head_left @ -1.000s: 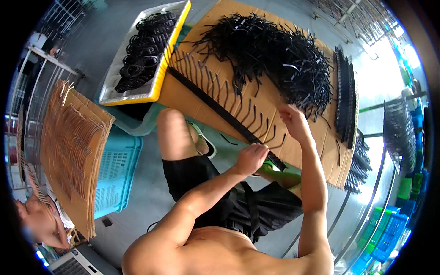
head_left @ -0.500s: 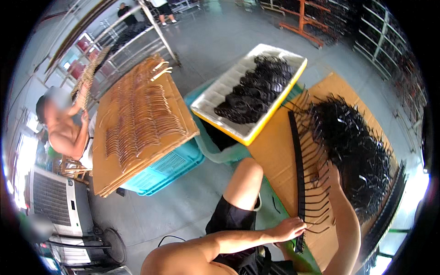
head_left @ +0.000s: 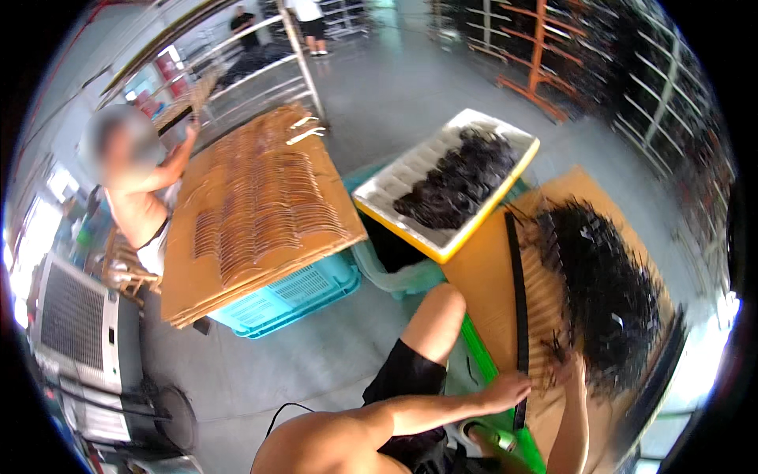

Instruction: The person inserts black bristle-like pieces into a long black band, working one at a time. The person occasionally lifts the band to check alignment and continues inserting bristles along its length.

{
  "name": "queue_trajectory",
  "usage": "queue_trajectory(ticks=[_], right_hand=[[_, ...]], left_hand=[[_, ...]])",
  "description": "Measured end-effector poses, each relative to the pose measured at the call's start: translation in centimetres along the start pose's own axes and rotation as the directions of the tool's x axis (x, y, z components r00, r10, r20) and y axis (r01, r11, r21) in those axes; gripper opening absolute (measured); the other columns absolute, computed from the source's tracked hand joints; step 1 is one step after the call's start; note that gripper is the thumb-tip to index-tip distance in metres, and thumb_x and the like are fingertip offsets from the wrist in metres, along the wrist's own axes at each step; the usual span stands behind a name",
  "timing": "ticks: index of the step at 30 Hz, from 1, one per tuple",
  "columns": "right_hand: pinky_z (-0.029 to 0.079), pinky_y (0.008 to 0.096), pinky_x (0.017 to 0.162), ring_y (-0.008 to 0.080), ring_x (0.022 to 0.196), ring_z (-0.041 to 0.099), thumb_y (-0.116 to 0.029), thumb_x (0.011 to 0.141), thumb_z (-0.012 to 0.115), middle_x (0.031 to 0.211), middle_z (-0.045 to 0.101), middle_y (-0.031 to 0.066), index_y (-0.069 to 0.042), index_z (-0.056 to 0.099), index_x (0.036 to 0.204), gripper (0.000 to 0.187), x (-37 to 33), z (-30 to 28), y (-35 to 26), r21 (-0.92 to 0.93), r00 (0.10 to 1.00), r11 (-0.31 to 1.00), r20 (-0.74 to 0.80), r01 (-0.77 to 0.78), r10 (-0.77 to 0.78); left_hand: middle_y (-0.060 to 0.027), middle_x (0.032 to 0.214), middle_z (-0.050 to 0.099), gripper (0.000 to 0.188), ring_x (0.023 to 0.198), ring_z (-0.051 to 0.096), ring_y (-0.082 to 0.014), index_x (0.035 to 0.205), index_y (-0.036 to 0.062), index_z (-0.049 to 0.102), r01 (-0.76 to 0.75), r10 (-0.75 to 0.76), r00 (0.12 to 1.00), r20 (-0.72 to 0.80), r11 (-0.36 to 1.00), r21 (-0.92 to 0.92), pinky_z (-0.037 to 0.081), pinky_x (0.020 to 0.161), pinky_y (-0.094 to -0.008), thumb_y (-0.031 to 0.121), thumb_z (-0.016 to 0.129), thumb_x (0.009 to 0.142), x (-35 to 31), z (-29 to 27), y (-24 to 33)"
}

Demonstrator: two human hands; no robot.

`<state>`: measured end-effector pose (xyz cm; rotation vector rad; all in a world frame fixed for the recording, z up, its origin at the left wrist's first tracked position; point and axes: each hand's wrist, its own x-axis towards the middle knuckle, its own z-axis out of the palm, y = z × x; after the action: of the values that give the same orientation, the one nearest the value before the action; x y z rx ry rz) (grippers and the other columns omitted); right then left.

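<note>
My left hand (head_left: pixel 507 392) is closed at the near end of a long black strip (head_left: pixel 519 300), which lies on a cardboard sheet in front of me. Thin, slightly curved pieces show as blurred stripes along the strip's right side. My right hand (head_left: pixel 570 370) is beside them, its fingers pinched on a small bunch of thin dark pieces (head_left: pixel 556 344). Just beyond that hand spreads a big heap of thin black pieces (head_left: pixel 608 292). Motion blur hides the exact kind of the pieces.
A white foam tray with a yellow side (head_left: pixel 442 251) holds black bundles ahead. To the left, rows of curved brown pieces (head_left: pixel 268 197) lie on cardboard (head_left: pixel 185 292) over a blue crate (head_left: pixel 292 296). A co-worker (head_left: pixel 142 186) sits beyond. Racks (head_left: pixel 539 63) stand behind.
My right hand has come nearer to me along the strip, and a dark bunch now shows at its fingers. The view has shifted; my left hand stays at the strip's near end.
</note>
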<state>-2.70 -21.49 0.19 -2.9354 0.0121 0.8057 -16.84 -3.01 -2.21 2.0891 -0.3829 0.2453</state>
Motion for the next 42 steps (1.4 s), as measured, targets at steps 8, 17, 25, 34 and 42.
queue_trajectory(ticks=[8, 17, 25, 34, 42], right_hand=[[0.05, 0.0447, 0.08, 0.039, 0.09, 0.062, -0.032, 0.077, 0.077, 0.096, 0.065, 0.0216, -0.001, 0.06, 0.111, 0.049, -5.8, 1.3, 2.1, 0.316, 0.725, 0.841, -0.677, 0.44, -0.125], [0.05, 0.0465, 0.082, 0.0392, 0.096, 0.063, -0.017, 0.08, 0.07, 0.096, 0.067, 0.0221, -0.003, 0.062, 0.111, 0.035, -8.9, 2.0, 2.1, 0.406, 0.897, 0.892, -0.442, 0.199, 0.001], [0.053, 0.0406, 0.081, 0.0342, 0.096, 0.061, -0.006, 0.083, 0.06, 0.1, 0.062, 0.0133, -0.011, 0.065, 0.108, 0.026, -9.5, 2.1, 0.5, 0.199, 0.731, 0.89, -0.656, 0.409, -0.189], [0.052, 0.0486, 0.074, 0.0414, 0.086, 0.065, -0.018, 0.085, 0.062, 0.087, 0.067, 0.0234, -0.005, 0.061, 0.102, 0.022, -10.0, 5.6, -4.8, 0.245, 0.898, 0.925, -0.404, 0.29, -0.175], [0.054, 0.039, 0.076, 0.0339, 0.079, 0.068, -0.013, 0.075, 0.066, 0.082, 0.069, 0.0197, 0.002, 0.059, 0.113, 0.041, -11.4, 3.0, -2.7, 0.816, 0.961, 0.578, -0.182, 0.029, 0.209]], left_hand=[[-0.0121, 0.077, 0.063, 0.011, 0.069, 0.063, -0.0284, 0.086, 0.0049, 0.064, 0.107, -0.104, 0.994, 0.032, 0.991, -0.081, 0.05, 0.06, -0.0393, 0.013, 0.069, 0.082, -0.8, -0.6, -0.7], [-0.0091, 0.076, 0.061, 0.011, 0.058, 0.058, -0.0223, 0.088, 0.0046, 0.063, -0.024, 0.008, 0.991, -0.134, 0.993, -0.115, 0.048, 0.055, -0.0341, 0.007, 0.072, 0.081, 1.7, -2.5, -2.1], [-0.0088, 0.078, 0.061, 0.014, 0.058, 0.057, -0.022, 0.092, 0.0049, 0.063, -0.014, 0.001, 0.988, -0.156, 0.996, -0.087, 0.048, 0.056, -0.0335, 0.005, 0.071, 0.08, 1.0, -2.8, -2.3], [-0.0075, 0.08, 0.064, 0.017, 0.06, 0.061, -0.0206, 0.097, 0.0042, 0.064, -0.069, 0.052, 0.984, -0.169, 0.993, -0.098, 0.051, 0.054, -0.0309, 0.008, 0.069, 0.082, -0.3, -3.6, -1.1], [-0.0055, 0.078, 0.066, 0.019, 0.061, 0.063, -0.0214, 0.097, 0.0079, 0.065, -0.077, 0.075, 0.994, -0.083, 0.997, -0.02, 0.05, 0.052, -0.0343, 0.017, 0.073, 0.081, -0.3, -2.9, -1.0]])
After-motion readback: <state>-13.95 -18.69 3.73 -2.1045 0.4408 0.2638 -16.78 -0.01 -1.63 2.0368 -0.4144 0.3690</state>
